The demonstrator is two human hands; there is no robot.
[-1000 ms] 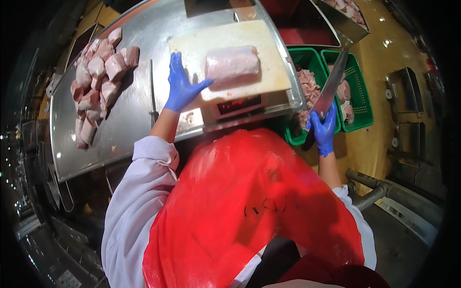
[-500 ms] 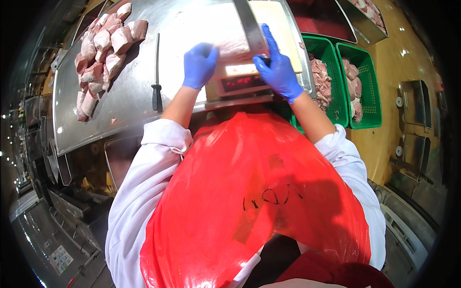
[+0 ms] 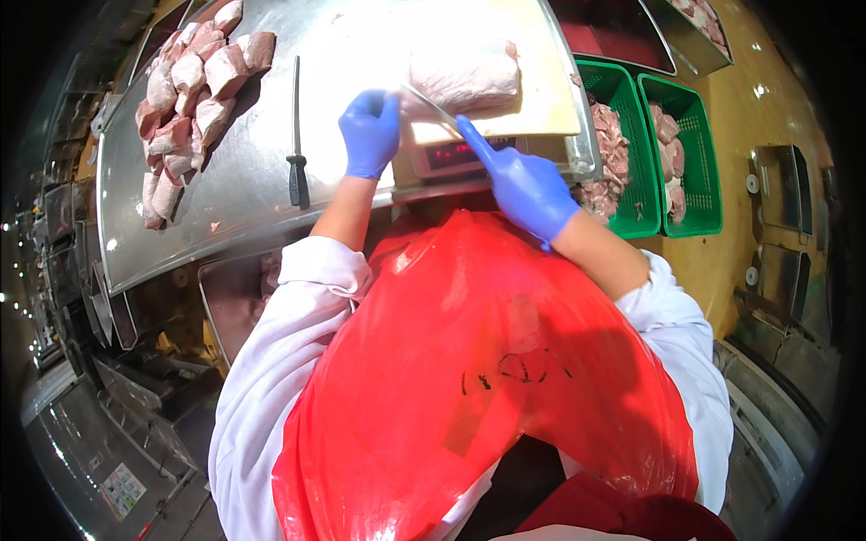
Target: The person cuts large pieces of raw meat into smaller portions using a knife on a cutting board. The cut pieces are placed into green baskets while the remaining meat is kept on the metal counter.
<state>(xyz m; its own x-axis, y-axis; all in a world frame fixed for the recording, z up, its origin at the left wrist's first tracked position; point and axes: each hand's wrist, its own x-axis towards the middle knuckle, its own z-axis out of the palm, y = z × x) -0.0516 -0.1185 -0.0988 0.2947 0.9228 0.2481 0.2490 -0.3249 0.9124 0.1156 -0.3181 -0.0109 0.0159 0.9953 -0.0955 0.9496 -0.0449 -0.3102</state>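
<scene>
A pale, thick piece of meat [image 3: 465, 79] lies on a whitish cutting board [image 3: 546, 113]. My right hand [image 3: 532, 185], in a blue glove, grips a knife [image 3: 433, 108], its index finger stretched along the back of the blade. The handle is hidden in the palm. The blade slants up and left, its tip by the meat's near left end. Just left of that tip is my left hand [image 3: 371, 135], also blue-gloved, fingers curled together. Glare hides whatever they may hold. Below the board shows a scale [image 3: 446, 158] with a red lit display.
Left of the board a sharpening steel [image 3: 298, 135] lies on the metal table [image 3: 253, 203]. A heap of meat chunks [image 3: 189, 99] covers the table's left side. Two green baskets [image 3: 645, 194] [image 3: 713, 171] with meat stand at the right, near metal trays [image 3: 645, 50].
My right hand has come down and nearer with the knife, which has swung from pointing away to pointing left. The meat now shows more fully. My left hand has shifted slightly nearer.
</scene>
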